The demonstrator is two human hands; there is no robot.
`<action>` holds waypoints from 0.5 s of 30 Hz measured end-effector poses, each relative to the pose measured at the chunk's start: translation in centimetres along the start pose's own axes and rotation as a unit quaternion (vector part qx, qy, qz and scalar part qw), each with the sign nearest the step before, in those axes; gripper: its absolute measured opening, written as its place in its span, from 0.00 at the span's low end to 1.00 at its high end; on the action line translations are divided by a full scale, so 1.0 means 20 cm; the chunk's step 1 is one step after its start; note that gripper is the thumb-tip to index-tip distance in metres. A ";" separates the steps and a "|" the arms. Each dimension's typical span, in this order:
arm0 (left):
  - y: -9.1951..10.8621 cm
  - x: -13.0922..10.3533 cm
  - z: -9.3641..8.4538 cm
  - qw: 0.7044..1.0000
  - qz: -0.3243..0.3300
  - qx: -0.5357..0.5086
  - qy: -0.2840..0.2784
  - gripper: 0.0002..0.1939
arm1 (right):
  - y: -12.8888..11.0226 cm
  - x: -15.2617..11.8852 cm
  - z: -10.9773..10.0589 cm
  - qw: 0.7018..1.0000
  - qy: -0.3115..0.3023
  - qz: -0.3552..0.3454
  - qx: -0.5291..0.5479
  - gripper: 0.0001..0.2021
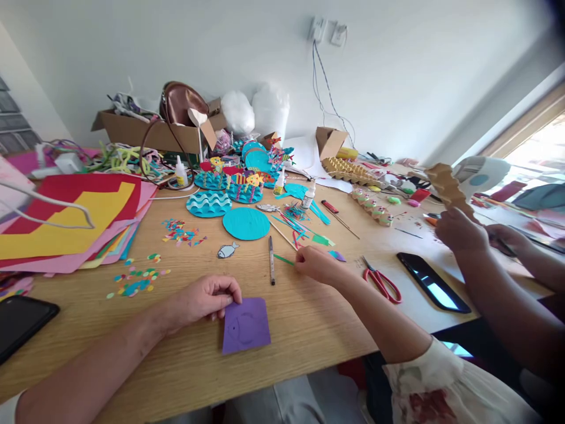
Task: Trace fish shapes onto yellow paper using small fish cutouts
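Note:
My left hand (220, 296) pinches the upper left corner of a purple paper square (247, 335) near the table's front edge. A fish outline is drawn on that square. Closed fingers of my right hand (318, 265) meet the end of a thin green paper strip (283, 259), and appear to pinch it. Left of that hand lies a pen (271, 259), upright in the view. A small cut-out paper fish (228, 251) rests beyond my left hand. Red-handled scissors (380, 280) lie right of my right forearm. A blue paper oval (246, 224) is farther back.
Colored paper sheets (70, 218) are stacked at left, near a dark phone (24, 324). Confetti dots (136, 281), glue bottles (309, 195) and blue paper crafts (209, 204) cover the table. At right, a co-worker's hands hold corrugated gold card (448, 185), beside another phone (432, 281).

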State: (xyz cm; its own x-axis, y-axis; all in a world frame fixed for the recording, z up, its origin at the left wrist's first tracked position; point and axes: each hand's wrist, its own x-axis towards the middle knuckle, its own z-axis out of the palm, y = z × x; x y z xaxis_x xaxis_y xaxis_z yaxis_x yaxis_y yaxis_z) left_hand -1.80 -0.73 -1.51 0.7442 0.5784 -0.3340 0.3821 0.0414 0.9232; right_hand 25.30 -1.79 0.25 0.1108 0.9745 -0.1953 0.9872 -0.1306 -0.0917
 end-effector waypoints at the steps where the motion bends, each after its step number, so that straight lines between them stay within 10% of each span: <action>1: 0.00 0.00 0.00 1.000 0.001 -0.001 -0.001 0.12 | 0.02 0.00 -0.01 1.000 0.005 0.009 -0.001 0.07; 15: -0.04 0.04 -0.01 0.999 0.008 0.021 -0.032 0.11 | 0.19 0.41 -0.14 0.992 0.033 0.100 -0.063 0.12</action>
State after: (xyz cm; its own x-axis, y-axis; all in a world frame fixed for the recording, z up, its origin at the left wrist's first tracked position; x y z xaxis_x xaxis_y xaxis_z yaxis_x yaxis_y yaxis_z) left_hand -1.62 -0.17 -2.50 0.7834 0.5251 -0.3324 0.3917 -0.0020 0.9201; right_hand 30.27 6.11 0.97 0.3087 0.9419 -0.1323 0.9509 -0.3023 0.0660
